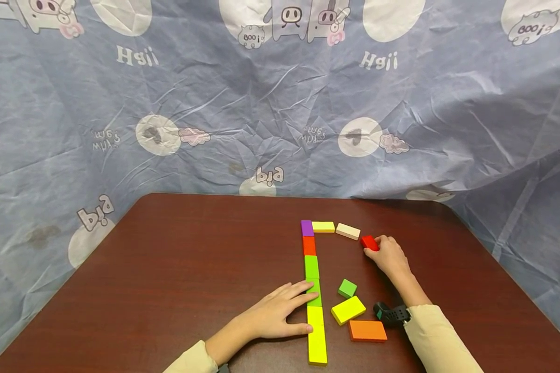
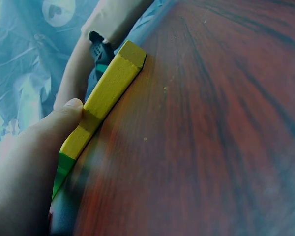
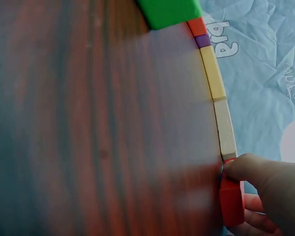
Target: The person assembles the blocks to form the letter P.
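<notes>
A straight column of blocks runs toward the front edge: a purple block [image 1: 307, 228], a red block [image 1: 309, 246], two green blocks [image 1: 311, 267] and yellow blocks [image 1: 317, 344]. My left hand [image 1: 273, 313] lies across this column with fingers spread; fingertips touch the lower green block and the thumb touches a yellow one [image 2: 108, 93]. From the purple block, a pale yellow block [image 1: 323, 227] and a cream block [image 1: 348, 231] lead off to the right. Beyond the cream block, my right hand [image 1: 392, 257] pinches another red block [image 3: 232, 201] between thumb and fingers.
Inside the bend lie a loose green block [image 1: 347, 288], a yellow block [image 1: 348, 310] and an orange block [image 1: 367, 331], close to the right wrist's dark strap [image 1: 393, 314]. The brown table [image 1: 191, 259] backs onto a printed blue-grey cloth [image 1: 261, 103].
</notes>
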`<state>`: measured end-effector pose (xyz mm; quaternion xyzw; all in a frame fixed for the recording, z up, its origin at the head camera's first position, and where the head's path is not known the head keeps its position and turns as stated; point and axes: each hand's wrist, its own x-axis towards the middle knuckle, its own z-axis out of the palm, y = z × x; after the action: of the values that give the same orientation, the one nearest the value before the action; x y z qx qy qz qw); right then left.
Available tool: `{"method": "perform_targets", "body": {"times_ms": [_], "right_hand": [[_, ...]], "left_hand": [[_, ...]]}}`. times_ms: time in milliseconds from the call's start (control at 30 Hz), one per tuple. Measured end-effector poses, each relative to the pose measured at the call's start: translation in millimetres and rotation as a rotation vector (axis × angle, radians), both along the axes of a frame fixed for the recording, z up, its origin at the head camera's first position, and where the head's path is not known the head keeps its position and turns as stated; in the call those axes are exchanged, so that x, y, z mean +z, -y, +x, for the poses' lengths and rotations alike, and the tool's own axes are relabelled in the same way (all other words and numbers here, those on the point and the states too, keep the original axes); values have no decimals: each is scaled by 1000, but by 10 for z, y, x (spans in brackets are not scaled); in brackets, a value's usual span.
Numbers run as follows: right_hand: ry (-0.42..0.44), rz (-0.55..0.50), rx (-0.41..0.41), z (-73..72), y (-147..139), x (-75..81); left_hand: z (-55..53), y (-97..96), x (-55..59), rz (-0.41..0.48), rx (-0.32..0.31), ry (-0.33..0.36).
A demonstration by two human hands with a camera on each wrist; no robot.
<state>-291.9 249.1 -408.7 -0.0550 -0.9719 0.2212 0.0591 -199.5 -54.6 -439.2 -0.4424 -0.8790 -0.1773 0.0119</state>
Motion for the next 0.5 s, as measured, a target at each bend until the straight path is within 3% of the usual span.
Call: {"method": "perform_targets", "body": {"times_ms": [500], "right_hand": [[-2,17,-18,-88,16,-47]], "left_hand": [[-5,-3,-9,-2,-2,-7]]}}
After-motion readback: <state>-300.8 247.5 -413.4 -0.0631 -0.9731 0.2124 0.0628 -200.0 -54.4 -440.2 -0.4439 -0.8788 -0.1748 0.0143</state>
